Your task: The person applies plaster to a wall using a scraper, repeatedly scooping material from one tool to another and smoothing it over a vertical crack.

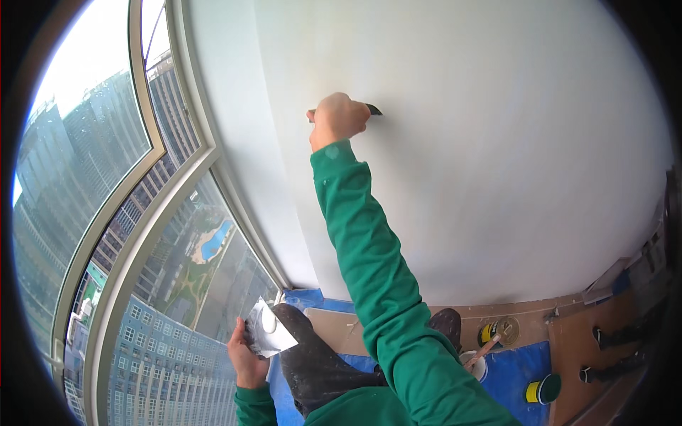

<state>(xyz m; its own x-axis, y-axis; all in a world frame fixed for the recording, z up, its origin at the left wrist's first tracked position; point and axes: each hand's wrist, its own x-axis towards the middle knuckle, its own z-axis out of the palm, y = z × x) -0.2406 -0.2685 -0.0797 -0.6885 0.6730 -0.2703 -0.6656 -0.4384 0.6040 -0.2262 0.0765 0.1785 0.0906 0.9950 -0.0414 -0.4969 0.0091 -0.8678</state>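
My right hand (339,118) is raised in front of the white wall (483,156), its fingers closed round a putty knife (374,110). Only a dark end sticks out on one side of the fist and a small pale bit on the other; the rest is hidden. Low at the left, by the window, my left hand (247,361) grips a flat metal plate (277,339) by its edge. A dab of white putty (268,321) lies on that plate.
Large windows (153,206) run along my left, with towers outside. Blue sheeting (522,369) covers part of the floor. Tubs stand at lower right: one open with a brush (484,351), a yellow-and-dark one (544,390), another (490,334). Another person's legs (625,335) are at far right.
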